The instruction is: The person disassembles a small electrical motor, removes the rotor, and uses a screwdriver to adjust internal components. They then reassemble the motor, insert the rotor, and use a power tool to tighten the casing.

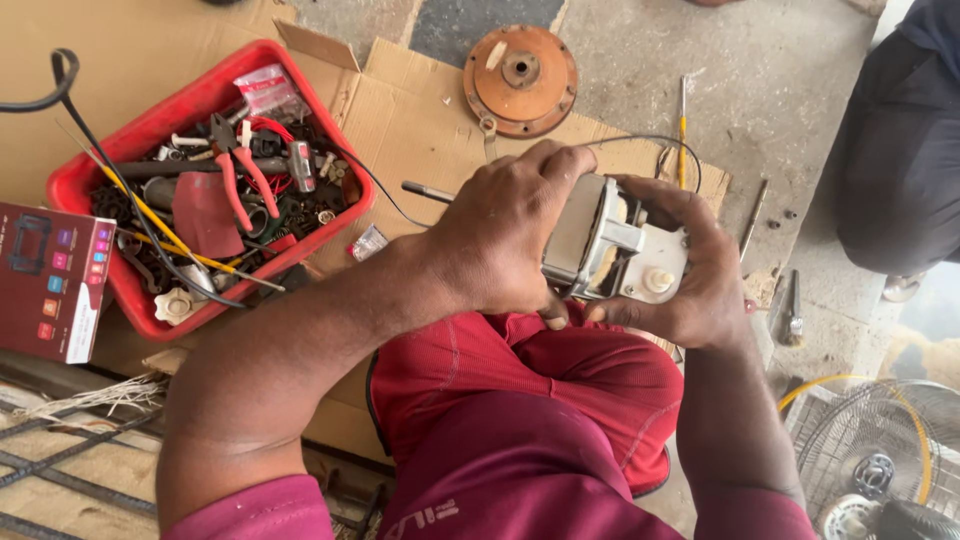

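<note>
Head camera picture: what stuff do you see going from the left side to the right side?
Dark red box → red tray of tools → left hand → small fan motor → right hand → wire fan guard.

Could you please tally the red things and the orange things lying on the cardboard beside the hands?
Red: 2, the red plastic tray and the red-handled pliers in it
Orange: 1, the round rusty orange metal disc
Total: 3
</note>
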